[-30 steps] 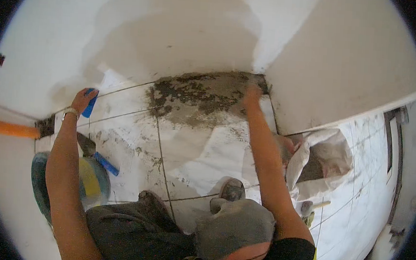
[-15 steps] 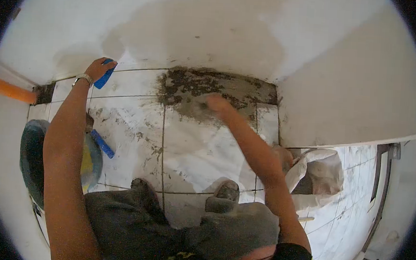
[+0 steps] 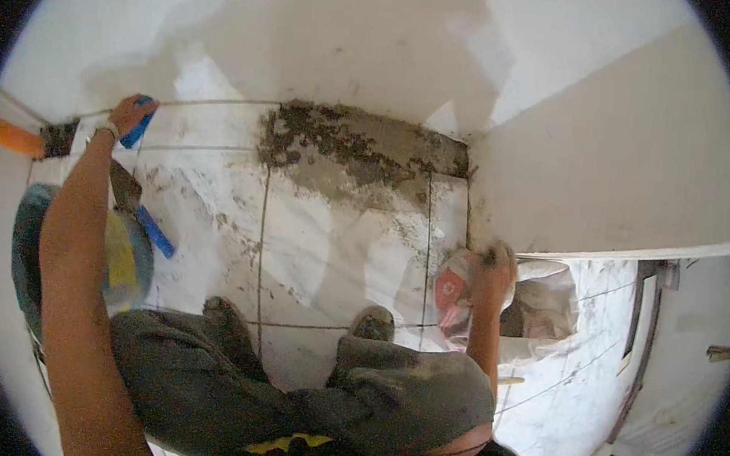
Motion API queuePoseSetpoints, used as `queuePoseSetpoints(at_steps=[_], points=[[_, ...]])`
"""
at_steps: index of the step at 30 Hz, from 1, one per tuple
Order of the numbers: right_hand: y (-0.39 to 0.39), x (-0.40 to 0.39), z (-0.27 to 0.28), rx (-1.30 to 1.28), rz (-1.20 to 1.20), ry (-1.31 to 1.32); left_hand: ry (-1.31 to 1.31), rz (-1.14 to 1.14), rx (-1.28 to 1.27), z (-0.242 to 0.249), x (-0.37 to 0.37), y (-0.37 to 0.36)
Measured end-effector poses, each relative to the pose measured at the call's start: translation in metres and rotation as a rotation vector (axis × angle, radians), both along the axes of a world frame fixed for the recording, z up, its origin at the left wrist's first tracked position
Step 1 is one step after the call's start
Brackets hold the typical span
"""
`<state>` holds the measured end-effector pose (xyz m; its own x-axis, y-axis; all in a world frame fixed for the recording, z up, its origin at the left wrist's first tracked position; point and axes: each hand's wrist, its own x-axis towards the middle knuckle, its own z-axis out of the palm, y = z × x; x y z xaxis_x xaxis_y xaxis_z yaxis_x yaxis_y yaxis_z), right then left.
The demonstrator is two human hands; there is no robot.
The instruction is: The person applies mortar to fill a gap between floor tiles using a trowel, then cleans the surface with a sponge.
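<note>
Two hands ours | left hand closed round blue tool at far tile edge; rigid, light, take by handle | right hand at white sack mouth, grip unclear; mortar patch crumbly, wet.

We see a tiled floor smeared with grey residue, with a patch of dark mortar at twelve o'clock against the wall. A bucket sits at nine o'clock, and an open white sack at three o'clock.
</note>
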<state>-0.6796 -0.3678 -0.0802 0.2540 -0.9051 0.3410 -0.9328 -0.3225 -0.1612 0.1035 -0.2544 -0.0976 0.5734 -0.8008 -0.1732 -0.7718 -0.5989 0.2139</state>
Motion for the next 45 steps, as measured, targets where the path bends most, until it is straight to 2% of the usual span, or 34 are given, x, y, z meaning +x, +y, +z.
queuePoseSetpoints(at_steps=[1, 3, 4, 6, 7, 9, 13, 16, 19, 21, 25, 26, 27, 28, 30, 31, 33, 34, 36, 37, 38, 39, 40, 42, 45], points=[[0.017, -0.041, -0.017, 0.061, -0.100, -0.780, 0.026, -0.052, -0.023, -0.005, 0.006, 0.003], [0.035, -0.093, -0.012, -0.008, -0.605, -1.103, 0.077, -0.109, -0.042, -0.025, 0.022, -0.001], [0.030, -0.154, -0.054, 0.086, -0.508, -0.725, 0.061, -0.180, -0.059, -0.032, 0.026, -0.008], [0.020, -0.272, -0.135, 0.032, -0.287, 0.051, 0.053, -0.250, -0.082, -0.035, 0.019, -0.026], [0.022, -0.274, -0.138, 0.190, -0.402, 0.138, 0.079, -0.227, -0.093, -0.030, 0.005, -0.039], [0.029, -0.260, -0.144, 0.465, -0.537, 0.146, 0.104, -0.195, -0.101, -0.004, -0.029, -0.054], [0.036, -0.255, -0.155, 0.669, -0.596, -0.004, 0.292, -0.133, -0.134, 0.016, -0.057, -0.066], [0.042, -0.256, -0.151, 0.761, -0.657, -0.337, 0.252, -0.091, -0.198, 0.027, -0.068, -0.056], [0.049, -0.253, -0.122, 0.786, -0.695, -0.895, 0.171, -0.110, -0.151, 0.001, -0.033, -0.045], [0.056, -0.248, -0.090, 0.743, -0.661, -1.223, 0.149, -0.033, -0.034, -0.010, -0.018, -0.036], [0.055, -0.164, -0.004, 0.727, -0.363, -1.735, 0.275, 0.029, 0.092, 0.012, -0.029, -0.011], [0.050, -0.132, 0.012, 0.804, -0.222, -1.893, 0.226, 0.047, 0.056, 0.007, -0.024, -0.011], [0.043, -0.092, 0.035, 1.083, 0.097, -2.196, 0.179, 0.063, 0.017, 0.000, -0.020, -0.012], [0.040, -0.052, 0.047, 0.885, -0.251, -2.065, 0.182, 0.062, 0.014, -0.007, -0.016, -0.016], [0.012, -0.013, 0.026, 0.832, -0.405, -1.696, 0.209, -0.093, -0.036, -0.017, -0.010, -0.023], [-0.013, 0.000, -0.002, 0.972, -0.242, -1.485, 0.216, -0.140, -0.054, -0.021, -0.009, -0.025], [-0.032, 0.118, 0.006, 1.106, -0.394, -1.419, 0.421, -0.046, -0.048, -0.014, -0.022, -0.038], [-0.080, 0.115, -0.061, 1.738, 0.143, -1.575, 0.406, -0.039, -0.045, -0.006, -0.033, -0.040], [-0.061, 0.221, -0.030, 1.555, -0.031, -1.209, 0.310, 0.023, -0.114, 0.011, -0.054, -0.040], [-0.071, 0.250, -0.059, 1.489, 0.261, -1.021, 0.302, -0.014, -0.155, -0.004, -0.045, -0.041], [-0.088, 0.277, -0.094, 1.446, 0.406, -0.930, 0.295, -0.054, -0.194, -0.014, -0.034, -0.043], [-0.105, 0.303, -0.127, 1.389, 0.543, -0.847, 0.347, 0.005, -0.174, 0.002, -0.047, -0.036], [-0.123, 0.329, -0.152, 1.465, 0.511, -0.783, 0.371, 0.024, -0.086, 0.015, -0.056, -0.034], [-0.128, 0.341, -0.153, 1.539, 0.477, -0.725, 0.399, 0.048, -0.110, 0.007, -0.051, -0.028], [-0.119, 0.307, -0.127, 0.888, 0.111, -0.667, 0.383, 0.108, -0.126, 0.009, -0.051, -0.015]])
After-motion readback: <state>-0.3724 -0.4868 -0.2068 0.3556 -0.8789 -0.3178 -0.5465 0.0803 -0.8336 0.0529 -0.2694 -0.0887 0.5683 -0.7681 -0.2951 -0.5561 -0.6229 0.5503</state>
